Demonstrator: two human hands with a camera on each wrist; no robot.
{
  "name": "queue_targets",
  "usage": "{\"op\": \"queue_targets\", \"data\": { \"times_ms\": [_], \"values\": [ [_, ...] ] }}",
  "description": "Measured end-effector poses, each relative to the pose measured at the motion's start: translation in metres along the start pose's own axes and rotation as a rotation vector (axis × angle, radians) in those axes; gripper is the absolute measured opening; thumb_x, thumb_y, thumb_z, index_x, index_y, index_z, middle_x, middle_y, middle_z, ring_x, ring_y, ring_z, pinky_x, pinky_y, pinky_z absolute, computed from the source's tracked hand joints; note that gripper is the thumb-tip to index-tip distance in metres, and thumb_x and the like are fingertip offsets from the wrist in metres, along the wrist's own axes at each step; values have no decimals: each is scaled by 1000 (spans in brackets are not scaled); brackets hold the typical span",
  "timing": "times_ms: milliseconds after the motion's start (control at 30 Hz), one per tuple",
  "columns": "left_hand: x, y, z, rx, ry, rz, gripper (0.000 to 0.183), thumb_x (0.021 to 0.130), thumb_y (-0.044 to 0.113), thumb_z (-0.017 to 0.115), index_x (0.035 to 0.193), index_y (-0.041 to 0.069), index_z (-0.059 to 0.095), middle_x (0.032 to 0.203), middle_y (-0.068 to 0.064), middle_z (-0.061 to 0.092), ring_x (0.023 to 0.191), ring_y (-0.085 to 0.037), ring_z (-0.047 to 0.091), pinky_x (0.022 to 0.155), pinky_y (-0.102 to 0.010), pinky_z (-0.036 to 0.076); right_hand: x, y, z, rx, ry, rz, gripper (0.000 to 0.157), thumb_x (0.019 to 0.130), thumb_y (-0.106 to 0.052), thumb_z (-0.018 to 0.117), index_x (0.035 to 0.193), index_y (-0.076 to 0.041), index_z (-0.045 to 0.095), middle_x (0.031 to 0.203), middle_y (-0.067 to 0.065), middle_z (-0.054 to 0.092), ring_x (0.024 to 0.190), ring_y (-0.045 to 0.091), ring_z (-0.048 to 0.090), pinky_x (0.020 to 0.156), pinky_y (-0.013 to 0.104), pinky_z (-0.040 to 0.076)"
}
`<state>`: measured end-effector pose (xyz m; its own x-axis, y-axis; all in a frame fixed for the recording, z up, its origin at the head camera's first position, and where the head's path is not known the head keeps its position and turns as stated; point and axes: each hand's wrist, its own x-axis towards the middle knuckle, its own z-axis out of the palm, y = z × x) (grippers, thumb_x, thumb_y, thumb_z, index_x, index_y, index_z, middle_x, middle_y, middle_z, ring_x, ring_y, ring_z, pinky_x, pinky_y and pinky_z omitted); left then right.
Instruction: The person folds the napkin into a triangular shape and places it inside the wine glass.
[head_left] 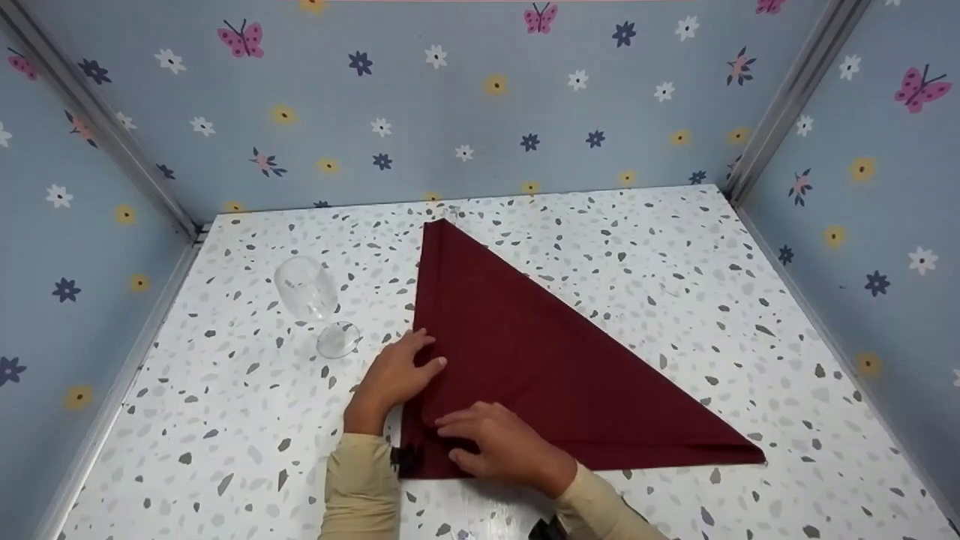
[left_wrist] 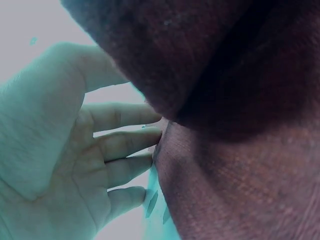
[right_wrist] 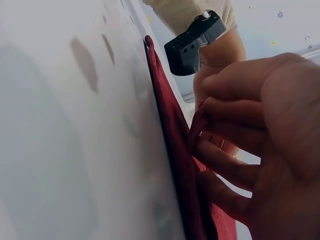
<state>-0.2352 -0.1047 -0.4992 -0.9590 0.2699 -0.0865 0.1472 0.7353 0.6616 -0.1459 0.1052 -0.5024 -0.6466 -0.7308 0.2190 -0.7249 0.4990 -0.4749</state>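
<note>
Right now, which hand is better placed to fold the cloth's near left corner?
The right hand, I'd judge: its fingers are on the red cloth close to that corner, while the left hand is farther up the left edge.

The cloth lies on the worktop. A glass stands on the worktop too, on the cloth's left side. The left fingers touch the cloth's left edge. The right fingers are on the cloth, near its front left corner. The back wall is behind the cloth. The left wall is far to its left, and the right wall far to its right.
</note>
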Motion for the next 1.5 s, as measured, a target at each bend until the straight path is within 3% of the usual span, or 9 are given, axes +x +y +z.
{"op": "queue_targets", "data": {
  "times_ms": [433,833,1167,1333,1500],
  "values": [
    [-1,-2,4,-7,-4,4,56,97,35,64,143,4,54,155,-13,42,145,-35,31,116,-50,27,10,-5,5,-202,30,-104,20,86,-18,73,105,-13,79,111,-5,71,96,12,62,79,24,49],
    [0,0,8,-30,0,20,54,97,34,64,143,5,55,155,-13,42,147,-34,28,117,-50,26,20,-9,11,-324,17,-91,15,85,-19,74,97,-21,81,91,-7,61,76,11,53,63,24,43],
    [0,1,6,-11,-14,20,55,98,34,63,144,5,54,155,-13,41,147,-34,27,117,-50,26,21,-14,15,-328,12,-105,19,85,-21,73,103,-22,80,116,-8,67,92,13,58,71,23,46],
    [-3,0,-1,-49,-13,14,55,98,33,64,144,5,53,155,-13,41,147,-34,27,117,-50,26,25,-17,17,-330,-8,-100,22,85,-23,73,106,-22,79,118,-10,67,96,13,58,73,23,46],
    [-1,-4,-6,-71,-12,18,55,98,33,63,144,6,53,155,-13,41,147,-34,28,117,-50,26,29,-17,19,-351,27,-106,22,83,-24,75,104,-22,79,115,-11,68,92,12,57,71,23,45]
  ]
}}
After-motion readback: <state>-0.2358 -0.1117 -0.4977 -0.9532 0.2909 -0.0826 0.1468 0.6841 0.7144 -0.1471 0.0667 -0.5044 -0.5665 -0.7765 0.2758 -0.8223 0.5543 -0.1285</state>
